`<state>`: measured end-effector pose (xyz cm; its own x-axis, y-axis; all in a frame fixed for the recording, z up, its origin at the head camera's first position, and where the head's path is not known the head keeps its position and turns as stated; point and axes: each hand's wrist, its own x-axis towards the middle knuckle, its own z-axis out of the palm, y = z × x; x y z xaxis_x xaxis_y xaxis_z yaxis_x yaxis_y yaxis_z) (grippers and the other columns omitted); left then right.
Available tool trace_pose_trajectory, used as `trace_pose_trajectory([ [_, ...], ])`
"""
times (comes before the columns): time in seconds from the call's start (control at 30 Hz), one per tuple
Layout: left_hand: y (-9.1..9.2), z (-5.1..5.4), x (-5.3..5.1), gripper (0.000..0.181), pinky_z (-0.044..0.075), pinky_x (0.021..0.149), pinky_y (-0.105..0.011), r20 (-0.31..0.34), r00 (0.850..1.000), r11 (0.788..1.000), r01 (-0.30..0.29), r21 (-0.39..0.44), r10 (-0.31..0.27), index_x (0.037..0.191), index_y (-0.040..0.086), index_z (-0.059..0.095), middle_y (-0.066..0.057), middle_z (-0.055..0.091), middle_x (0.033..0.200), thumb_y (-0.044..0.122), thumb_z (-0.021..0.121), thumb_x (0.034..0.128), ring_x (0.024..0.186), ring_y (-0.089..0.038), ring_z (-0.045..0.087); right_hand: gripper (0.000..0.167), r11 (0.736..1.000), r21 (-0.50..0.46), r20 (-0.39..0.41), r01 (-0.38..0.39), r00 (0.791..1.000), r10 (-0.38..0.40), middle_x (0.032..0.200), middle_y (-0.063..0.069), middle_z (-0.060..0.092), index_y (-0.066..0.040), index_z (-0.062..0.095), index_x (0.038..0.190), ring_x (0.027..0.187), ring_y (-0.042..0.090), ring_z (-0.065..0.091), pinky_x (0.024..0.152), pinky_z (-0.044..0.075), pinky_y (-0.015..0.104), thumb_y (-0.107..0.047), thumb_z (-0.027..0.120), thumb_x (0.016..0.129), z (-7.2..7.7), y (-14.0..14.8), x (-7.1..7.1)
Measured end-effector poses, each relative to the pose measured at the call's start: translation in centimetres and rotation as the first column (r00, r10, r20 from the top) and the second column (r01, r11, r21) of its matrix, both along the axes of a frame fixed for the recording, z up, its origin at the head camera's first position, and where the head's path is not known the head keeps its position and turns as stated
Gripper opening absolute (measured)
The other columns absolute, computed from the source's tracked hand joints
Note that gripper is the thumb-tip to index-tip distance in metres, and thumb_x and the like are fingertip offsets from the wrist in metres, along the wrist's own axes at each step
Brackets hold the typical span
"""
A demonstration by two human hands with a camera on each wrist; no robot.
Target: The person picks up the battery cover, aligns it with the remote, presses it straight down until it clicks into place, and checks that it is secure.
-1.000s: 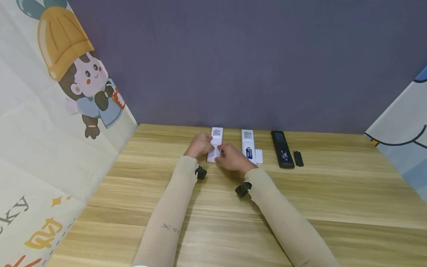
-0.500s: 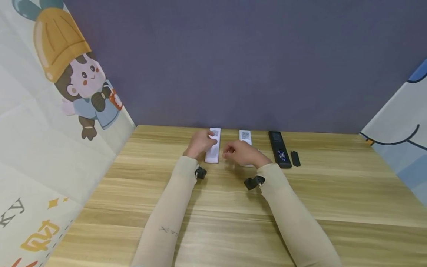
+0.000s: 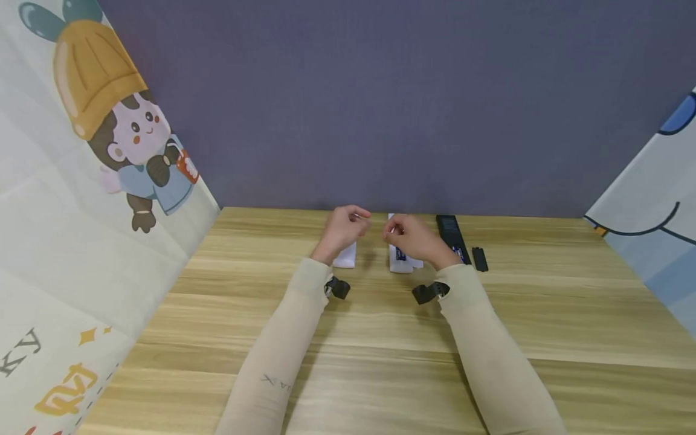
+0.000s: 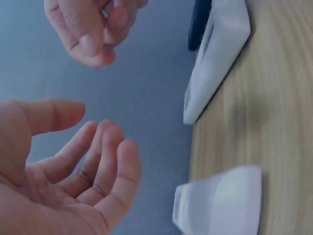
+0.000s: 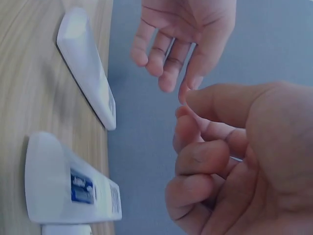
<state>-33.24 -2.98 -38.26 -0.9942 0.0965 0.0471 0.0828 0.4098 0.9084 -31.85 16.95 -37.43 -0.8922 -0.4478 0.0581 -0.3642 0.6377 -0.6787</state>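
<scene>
My left hand (image 3: 344,230) hovers above the left white remote (image 3: 345,258), fingers loosely bent and holding nothing; in the left wrist view its thumb stands apart from the fingers. Over the middle white remote (image 3: 400,266) is my right hand (image 3: 417,237), empty, its fingers loosely curled. The blue batteries (image 5: 82,187) show in the open back of that remote in the right wrist view, and its white cover (image 3: 417,264) lies at its right side. A black remote (image 3: 450,229) lies partly behind my right hand, with a black cover (image 3: 480,259) to its right.
The wooden table (image 3: 380,374) runs up to a dark grey panel (image 3: 380,109) just behind the remotes. Printed cloths hang at the left (image 3: 81,241) and right (image 3: 652,211) sides.
Both hands have come off the left white remote and risen. The right hand has moved right, over the middle remote; the left has moved slightly up and right.
</scene>
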Motion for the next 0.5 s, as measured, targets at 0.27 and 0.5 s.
trace_pose_trajectory([
  [0.27, 1.6, -0.5, 0.2, 0.014, 0.059, 0.088, -0.054, -0.006, 0.999, 0.992, -0.036, 0.124, 0.037, 0.109, 0.009, 0.072, -0.01, 0.071, 0.096, 0.013, 0.066, 0.0967, 0.098, -0.042, 0.07, 0.016, 0.997, 0.014, -0.029, 0.076, 0.997, -0.075, 0.08, 0.006, 0.058, -0.008, 0.067, 0.106, 0.064, 0.02, 0.049, 0.057, 0.041, 0.033, -0.021, 0.057, 0.105, 0.2, 1.8, 0.1],
  [0.5, 2.8, -0.8, 0.6, 0.015, 0.06, 0.087, -0.052, -0.007, 0.997, 0.979, -0.073, 0.192, 0.076, 0.108, 0.006, 0.072, -0.014, 0.071, 0.096, 0.007, 0.067, 0.0947, 0.093, -0.04, 0.07, 0.017, 0.994, 0.032, -0.039, 0.1, 0.994, -0.099, 0.087, 0.009, 0.065, -0.007, 0.068, 0.106, 0.072, 0.02, 0.056, 0.063, 0.046, 0.033, -0.019, 0.057, 0.103, -0.1, 3.6, -0.2],
])
